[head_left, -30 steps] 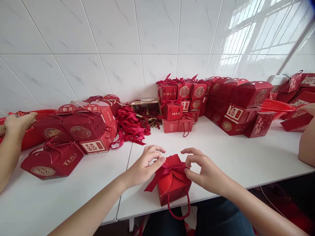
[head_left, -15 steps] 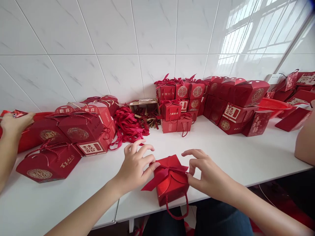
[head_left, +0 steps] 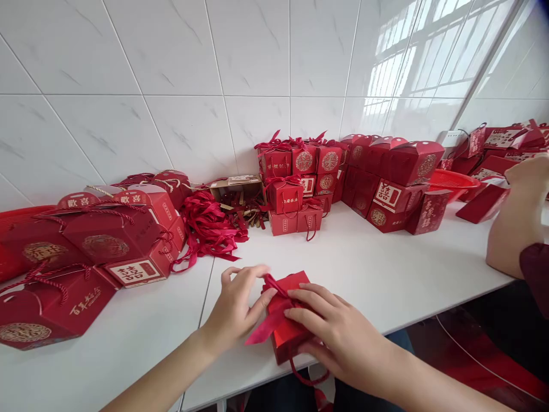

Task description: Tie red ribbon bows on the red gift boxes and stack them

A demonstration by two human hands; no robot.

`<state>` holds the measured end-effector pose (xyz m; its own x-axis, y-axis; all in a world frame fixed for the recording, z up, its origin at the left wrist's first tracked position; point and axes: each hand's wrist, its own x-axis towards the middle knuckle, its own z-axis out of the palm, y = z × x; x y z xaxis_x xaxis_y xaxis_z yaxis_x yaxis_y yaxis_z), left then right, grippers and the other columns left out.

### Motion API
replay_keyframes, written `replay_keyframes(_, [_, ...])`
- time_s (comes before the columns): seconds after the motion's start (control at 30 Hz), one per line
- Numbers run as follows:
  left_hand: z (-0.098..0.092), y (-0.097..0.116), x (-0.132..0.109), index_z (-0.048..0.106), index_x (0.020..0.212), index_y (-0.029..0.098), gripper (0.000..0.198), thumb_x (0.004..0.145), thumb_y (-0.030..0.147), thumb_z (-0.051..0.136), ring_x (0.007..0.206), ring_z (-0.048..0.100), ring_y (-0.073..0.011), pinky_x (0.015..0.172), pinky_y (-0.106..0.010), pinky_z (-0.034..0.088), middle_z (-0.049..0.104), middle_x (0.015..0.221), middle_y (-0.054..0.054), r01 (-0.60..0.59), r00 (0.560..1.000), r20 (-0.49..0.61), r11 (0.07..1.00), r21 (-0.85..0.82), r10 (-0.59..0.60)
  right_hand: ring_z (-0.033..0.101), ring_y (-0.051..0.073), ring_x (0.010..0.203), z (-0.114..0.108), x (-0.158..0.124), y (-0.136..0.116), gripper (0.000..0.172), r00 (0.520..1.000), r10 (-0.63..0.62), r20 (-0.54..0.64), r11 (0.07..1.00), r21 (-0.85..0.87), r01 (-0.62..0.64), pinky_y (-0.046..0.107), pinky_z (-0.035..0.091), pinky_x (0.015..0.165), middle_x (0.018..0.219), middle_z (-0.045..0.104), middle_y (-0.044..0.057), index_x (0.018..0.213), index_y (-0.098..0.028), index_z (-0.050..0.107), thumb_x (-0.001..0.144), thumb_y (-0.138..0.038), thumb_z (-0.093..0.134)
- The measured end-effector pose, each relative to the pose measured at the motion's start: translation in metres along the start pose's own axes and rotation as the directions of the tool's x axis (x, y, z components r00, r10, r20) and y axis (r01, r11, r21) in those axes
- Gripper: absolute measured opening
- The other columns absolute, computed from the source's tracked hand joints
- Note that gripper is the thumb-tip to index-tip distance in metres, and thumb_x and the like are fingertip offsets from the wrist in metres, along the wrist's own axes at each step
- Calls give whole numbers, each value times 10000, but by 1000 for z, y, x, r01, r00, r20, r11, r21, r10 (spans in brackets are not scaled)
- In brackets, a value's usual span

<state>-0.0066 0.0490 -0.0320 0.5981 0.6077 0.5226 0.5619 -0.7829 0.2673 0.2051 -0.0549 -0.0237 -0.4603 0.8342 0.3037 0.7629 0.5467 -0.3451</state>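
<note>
Ribbon [head_left: 269, 325] pinched in the left hand [head_left: 233, 311], right hand [head_left: 343, 332] holding the box [head_left: 286, 335]: bow-shaping, apparently; next calls for gentle tension.

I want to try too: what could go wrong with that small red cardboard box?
The left hand pinches the red fabric ribbon, so a tug might loosen it. The right hand lies over the box, so pressing hard could dent it. The box sits near the edge of the white table, its twisted red cord handle overhanging; a bump might tip it off.
</note>
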Motion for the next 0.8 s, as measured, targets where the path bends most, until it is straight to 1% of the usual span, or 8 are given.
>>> replay_keyframes(0.07, [5,-4,0,343,1312,240,447,902,293,515,1070,559,-240,965,-430,312,647,1137,-79,65,997,-48,996,-56,-67,448,281,1265,0,0,9,380,997,71,-20,995,-68,-72,452,451,1012,1354,523,107,1237,-218,548,859,-177,537])
replay_keyframes(0.13, [8,-14,-2,285,1355,251,514,900,311,517,1153,511,-269,967,-442,344,616,1184,-98,159,984,-55,980,-120,-166,467,282,1249,-8,-5,32,361,990,131,-59,985,-101,-137,462,457,1005,1340,536,116,1196,-197,571,844,-135,517])
replay_keyframes(0.3, [15,-55,-10,171,1397,267,546,933,350,446,1191,490,-257,941,-429,406,569,1180,-103,356,934,87,891,-281,-345,492,262,1230,-43,-29,139,382,953,243,-183,964,-61,-258,451,415,1040,1292,573,91,1173,-242,605,810,-141,543])
replay_keyframes(0.37, [18,-67,-9,143,1409,271,560,936,361,429,1151,514,-245,952,-450,402,565,1160,-97,390,920,97,873,-291,-379,504,297,1207,-52,-33,185,345,890,355,-287,926,-26,-378,480,395,1041,1270,571,116,1128,-233,652,792,-186,583])
replay_keyframes(0.43, [21,-73,-7,136,1415,273,565,937,365,422,1122,530,-235,956,-456,403,569,1143,-93,402,914,87,864,-302,-395,480,328,1219,-56,-29,222,343,790,474,-388,869,65,-490,498,378,1043,1298,517,138,1090,-222,689,751,-219,640])
replay_keyframes(0.5, [22,-77,-6,126,1420,279,567,940,363,416,1097,545,-227,950,-446,414,575,1132,-91,407,913,91,860,-308,-399,462,329,1235,-54,-15,246,357,749,511,-423,848,107,-518,489,381,1038,1297,492,149,1100,-213,693,746,-238,652])
replay_keyframes(0.67, [22,-83,-9,61,1449,324,592,946,256,365,1048,561,-221,933,-445,429,563,1166,-95,382,924,131,875,-299,-358,447,282,1265,-34,48,277,362,732,493,-470,864,164,-477,428,334,1079,1314,475,138,1121,-208,688,765,-217,625])
replay_keyframes(0.8, [28,-89,-14,-3,1465,327,680,898,124,312,1086,536,-204,988,-451,394,507,1252,-104,453,890,201,840,-298,-409,426,243,1295,-14,102,295,395,692,497,-524,865,244,-438,393,342,1081,1365,428,98,1128,-236,672,751,-165,580])
